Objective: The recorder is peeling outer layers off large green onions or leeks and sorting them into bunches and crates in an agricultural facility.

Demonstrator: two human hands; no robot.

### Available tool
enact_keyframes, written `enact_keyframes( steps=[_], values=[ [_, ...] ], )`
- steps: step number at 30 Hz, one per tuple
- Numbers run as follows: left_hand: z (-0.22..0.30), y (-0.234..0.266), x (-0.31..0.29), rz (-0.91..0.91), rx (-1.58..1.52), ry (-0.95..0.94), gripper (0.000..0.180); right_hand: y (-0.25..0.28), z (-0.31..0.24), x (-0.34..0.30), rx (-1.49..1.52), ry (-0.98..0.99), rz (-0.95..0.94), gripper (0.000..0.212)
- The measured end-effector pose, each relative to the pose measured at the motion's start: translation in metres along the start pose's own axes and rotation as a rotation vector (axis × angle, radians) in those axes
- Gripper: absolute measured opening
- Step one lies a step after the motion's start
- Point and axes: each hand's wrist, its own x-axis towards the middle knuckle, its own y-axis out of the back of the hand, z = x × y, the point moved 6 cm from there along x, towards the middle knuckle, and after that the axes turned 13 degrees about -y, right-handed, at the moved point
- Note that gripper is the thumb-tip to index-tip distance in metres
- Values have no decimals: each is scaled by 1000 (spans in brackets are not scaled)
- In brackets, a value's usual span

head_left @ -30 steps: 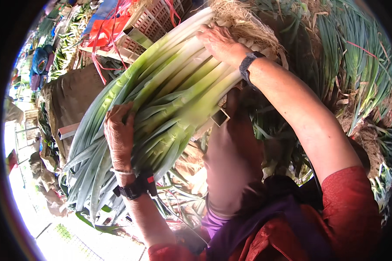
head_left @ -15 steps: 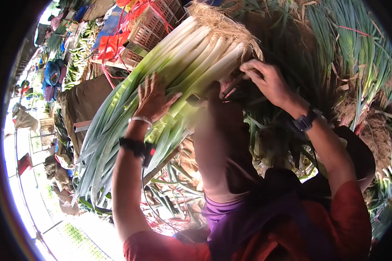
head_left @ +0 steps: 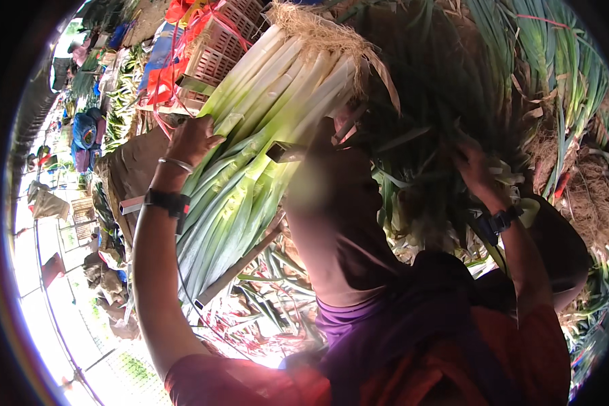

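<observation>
A thick bundle of leeks (head_left: 277, 95) lies slanted in front of me, white stalks and pale roots at the far end, green leaves toward the near left. My left hand (head_left: 191, 141) is at the bundle's left edge, its fingers curled in. A red plastic strap runs close behind it, and what the fingers hold is hidden. Over a dark, shadowed heap of leeks (head_left: 413, 128) on the right is my right hand (head_left: 475, 166), away from the bundle. Shadow hides its fingertips. A metal bar end (head_left: 285, 151) sticks up beside the bundle's right side.
Beyond the bundle stands a plastic crate (head_left: 216, 51) with a red plastic bag (head_left: 166, 80) and red straps. More leeks (head_left: 555, 74) are heaped at the far right. Loose leaves litter the ground (head_left: 264, 304). A brown sheet (head_left: 132, 162) is at the left.
My left hand has gone from lying spread on top of the leeks to their left edge, fingers now curled. My right hand has left the root end and moved right and nearer.
</observation>
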Motion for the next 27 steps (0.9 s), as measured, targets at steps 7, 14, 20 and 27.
enact_keyframes(
  steps=[7, 14, 20, 27],
  values=[
    [-3, -49, 32, -82, 210, -87, 37, -19, -18, -16, 83, -134, -220, 30],
    [-27, -35, 71, -239, -786, 316, 32, -29, -5, -23, 10, -103, -191, 29],
    [49, 99, 132, 345, -1200, -245, 36, -39, 21, -26, -120, -53, -134, 29],
    [116, 86, 126, 262, -961, -370, 22, -10, -27, -32, 600, -58, -243, 12]
  ],
)
